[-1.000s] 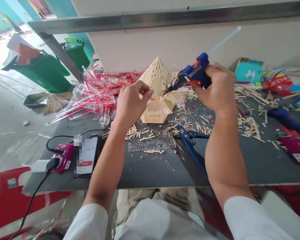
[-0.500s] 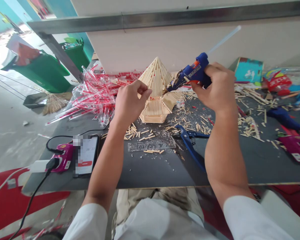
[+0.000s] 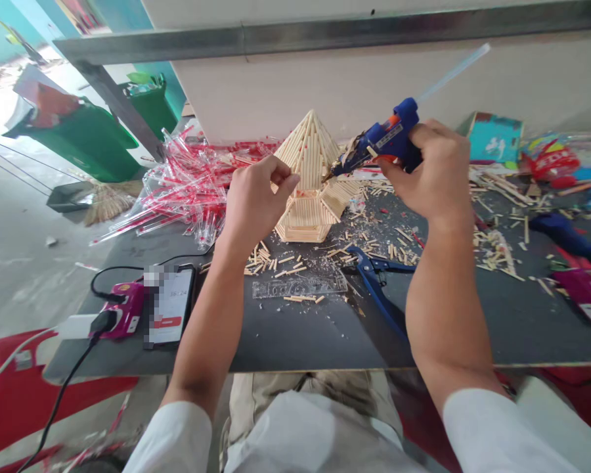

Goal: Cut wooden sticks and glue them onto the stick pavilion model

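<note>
A small pagoda-like model [image 3: 311,213] built of pale wooden sticks stands on the dark table, its pointed roof uppermost. At its left side is my left hand [image 3: 262,194], thumb and forefinger pinched together; whatever they may hold is too small to make out. My right hand [image 3: 436,172] grips a blue hot glue gun [image 3: 385,139], with a clear glue stick [image 3: 456,71] jutting from its back end. The gun's nozzle points down and left, close to the model's right side, where the roof meets the lower tier. I cannot tell whether the nozzle touches it.
Red-and-clear plastic wrappers [image 3: 192,184] are heaped to the left. Cut stick pieces [image 3: 398,253] litter the table around a clear ruler [image 3: 299,286] and a blue-handled cutter [image 3: 381,295]. A phone [image 3: 172,305] and magenta power strip [image 3: 128,309] lie front left; another magenta block [image 3: 584,292] is right.
My right hand and the glue gun have shifted slightly right and up, so the nozzle is a little farther from the model's middle. The left hand stays in place.
</note>
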